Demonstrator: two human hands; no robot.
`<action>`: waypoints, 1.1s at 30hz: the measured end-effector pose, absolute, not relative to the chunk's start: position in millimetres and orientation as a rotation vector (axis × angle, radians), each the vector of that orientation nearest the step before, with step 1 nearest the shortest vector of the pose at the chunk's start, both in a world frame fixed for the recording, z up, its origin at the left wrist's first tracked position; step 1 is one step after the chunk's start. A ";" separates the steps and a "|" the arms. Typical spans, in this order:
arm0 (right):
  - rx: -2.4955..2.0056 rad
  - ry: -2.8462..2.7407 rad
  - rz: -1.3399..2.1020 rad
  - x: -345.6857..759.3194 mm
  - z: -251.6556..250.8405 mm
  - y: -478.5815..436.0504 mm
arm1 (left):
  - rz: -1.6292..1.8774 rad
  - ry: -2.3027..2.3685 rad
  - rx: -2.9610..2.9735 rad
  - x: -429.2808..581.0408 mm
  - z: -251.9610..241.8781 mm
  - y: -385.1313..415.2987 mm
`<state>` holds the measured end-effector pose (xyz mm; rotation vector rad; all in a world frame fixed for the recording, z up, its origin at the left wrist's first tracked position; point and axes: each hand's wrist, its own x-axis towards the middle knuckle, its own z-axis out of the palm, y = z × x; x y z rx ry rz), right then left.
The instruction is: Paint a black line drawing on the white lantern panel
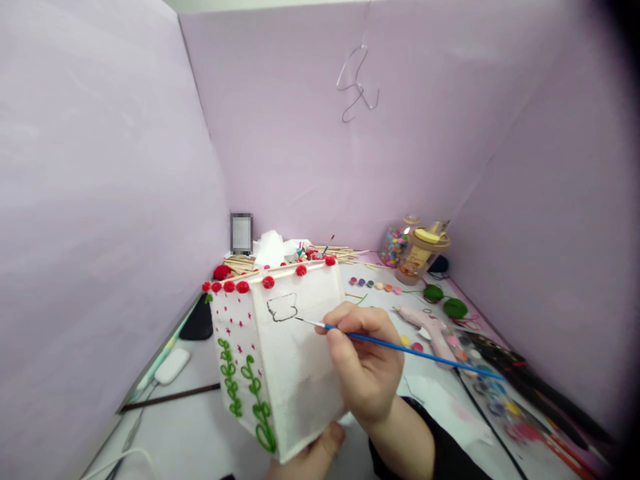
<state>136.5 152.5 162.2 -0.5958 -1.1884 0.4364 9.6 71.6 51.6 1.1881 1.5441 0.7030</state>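
The white box (305, 387) is in the low middle of the frame, tipped a little, with one corner edge facing us. The right hand (367, 360) is in front of its right side and pinches a thin blue brush (415, 348) between the thumb and fingers. The brush points left, and its dark tip is at or very near the end of a black line drawing (283, 308) near the top of that side. The drawing has a wavy shape, and part of its line is thin and broken. The left hand (310, 460) is at the bottom of the frame, under the box and touching its low edge; most of its fingers are hidden, so I cannot tell how they are bent. Red puffs (269, 283) sit in a row along the top of the box. Its left side has green loops (263, 427) like vines and tiny pink stars (239, 349). On the tabletop (190, 440), at the left, lie a white case (173, 367) and a brown stick (173, 397). At the right are small paint pots (389, 288), green balls (455, 307), a pink glue gun (434, 330) and dark pliers (500, 352). Behind them stand a bead jar (394, 247) and a cup (419, 259). Bent wire (358, 87) hangs on the back wall, up high right of the middle.
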 end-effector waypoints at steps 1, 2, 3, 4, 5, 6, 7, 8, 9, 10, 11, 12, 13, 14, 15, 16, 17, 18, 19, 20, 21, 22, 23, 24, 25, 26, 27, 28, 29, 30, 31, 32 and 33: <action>-0.595 -1.200 0.459 137.0 162.1 152.2 | 0.622 1.549 1.170 12.7 57.4 73.4; -0.613 -1.212 0.474 137.7 161.6 152.1 | 0.567 1.551 1.159 15.9 63.9 75.3; -0.648 -1.220 0.484 138.5 160.8 152.0 | 0.531 1.553 1.152 19.0 70.4 77.2; -0.687 -1.224 0.485 139.4 160.0 152.1 | 0.509 1.564 1.145 21.8 76.4 78.9; -0.724 -1.224 0.482 140.3 159.4 152.3 | 0.493 1.569 1.143 24.0 81.1 80.2; -0.752 -1.221 0.476 141.2 159.1 152.5 | 0.482 1.572 1.142 25.7 84.4 81.2; -0.771 -1.217 0.468 142.0 159.3 152.8 | 0.479 1.573 1.146 26.8 86.0 81.7; -0.782 -1.214 0.460 142.6 160.0 153.0 | 0.483 1.572 1.149 27.4 86.2 81.8; -0.793 -1.212 0.453 143.1 161.0 153.3 | 0.493 1.572 1.150 27.5 85.5 81.7; -0.806 -1.211 0.443 143.4 162.3 153.5 | 0.508 1.570 1.151 27.5 84.4 81.4; -0.823 -1.214 0.435 143.5 163.6 153.7 | 0.523 1.566 1.151 27.4 83.5 81.2; -0.838 -1.218 0.426 143.5 164.7 153.9 | 0.534 1.556 1.150 27.4 83.3 81.0; -0.853 -1.223 0.420 143.4 165.5 154.1 | 0.540 1.544 1.147 27.5 83.9 81.0; -0.861 -1.228 0.415 143.2 166.1 154.4 | 0.545 1.535 1.145 27.9 85.2 81.1; -0.864 -1.232 0.413 143.0 166.3 154.6 | 0.551 1.531 1.146 28.3 86.8 81.3; -0.862 -1.236 0.414 142.9 166.3 154.8 | 0.553 1.533 1.146 28.6 88.3 81.4; -0.860 -1.237 0.415 142.7 166.1 155.0 | 0.557 1.535 1.151 28.6 89.2 81.4; -0.860 -1.238 0.415 142.5 165.7 155.2 | 0.567 1.534 1.160 28.2 88.9 81.2; -0.862 -1.240 0.413 142.4 165.2 155.3 | 0.580 1.524 1.173 27.3 87.2 80.8; -0.867 -1.240 0.407 142.3 164.8 155.4 | 0.595 1.502 1.186 25.8 84.1 80.3; -0.876 -1.240 0.399 142.3 164.3 155.4 | 0.607 1.477 1.200 23.9 79.9 79.5; -0.885 -1.241 0.389 142.3 163.8 155.4 | 0.616 1.461 1.213 21.9 75.2 78.7; -0.892 -1.242 0.379 142.3 163.4 155.4 | 0.620 1.452 1.226 19.9 70.5 77.9; -0.895 -1.244 0.370 142.3 163.0 155.4 | 0.615 1.450 1.237 18.3 66.6 77.2; -0.897 -1.246 0.363 142.3 162.6 155.4 | 0.609 1.449 1.248 17.2 64.0 76.7; -0.898 -1.249 0.357 142.3 162.3 155.4 | 0.601 1.454 1.252 16.6 62.9 76.5; -0.899 -1.251 0.354 142.3 162.0 155.5 | 0.588 1.464 1.248 16.6 63.2 76.5; -0.900 -1.252 0.351 142.3 161.7 155.6 | 0.572 1.472 1.237 16.9 64.5 76.6; -0.902 -1.253 0.349 142.2 161.4 155.8 | 0.554 1.480 1.224 17.3 66.2 76.7; -0.901 -1.253 0.348 142.1 161.1 156.1 | 0.538 1.488 1.211 17.5 67.8 76.7; -0.900 -1.251 0.347 142.1 160.8 156.4 | 0.528 1.488 1.206 17.3 68.7 76.6; -0.898 -1.249 0.345 142.0 160.5 156.8 | 0.529 1.481 1.207 16.7 68.7 76.2; -0.897 -1.246 0.342 142.1 160.1 157.2 | 0.538 1.471 1.212 15.8 67.8 75.7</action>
